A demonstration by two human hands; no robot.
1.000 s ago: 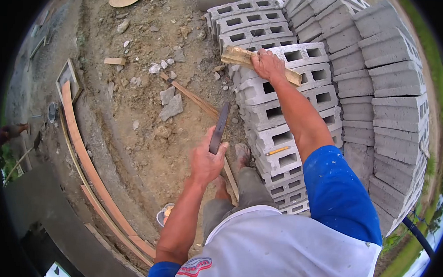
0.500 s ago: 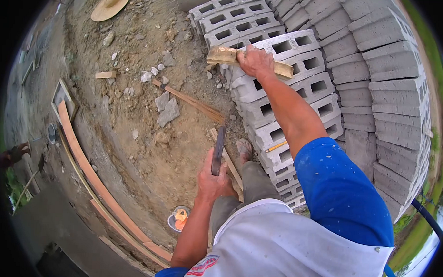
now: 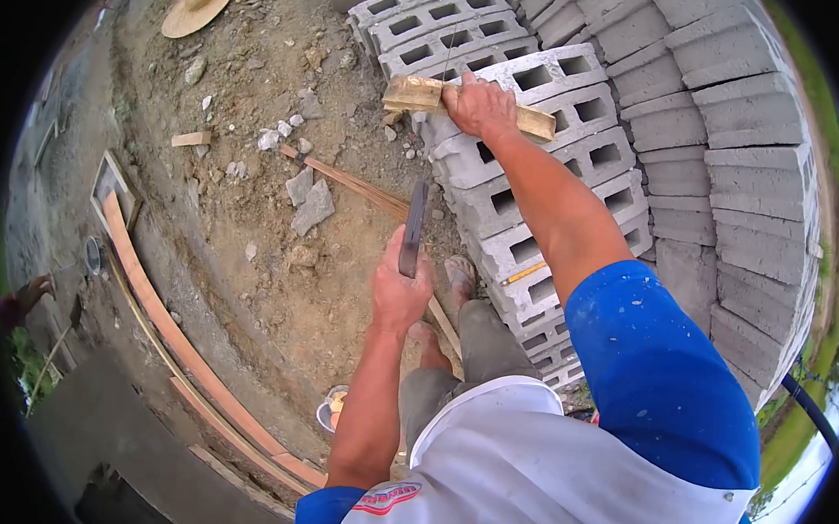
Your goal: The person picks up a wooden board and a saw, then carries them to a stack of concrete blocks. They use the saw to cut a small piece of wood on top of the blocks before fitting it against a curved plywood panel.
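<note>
One wood block (image 3: 412, 94), gripped by the right hand (image 3: 483, 108), runs left-right, farther than the left hand (image 3: 400, 296) clasping a dark bar (image 3: 414, 227).

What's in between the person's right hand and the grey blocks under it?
A piece of wood: in the head view, the right hand grips it above the grey blocks. Whether it touches them, I can't tell.

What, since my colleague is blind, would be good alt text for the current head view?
A person's right hand holds a short piece of wood over stacked hollow concrete blocks, while the left hand grips a dark elongated object. Stony dirt ground lies left of the blocks, with a straw hat near the picture's top.
</note>
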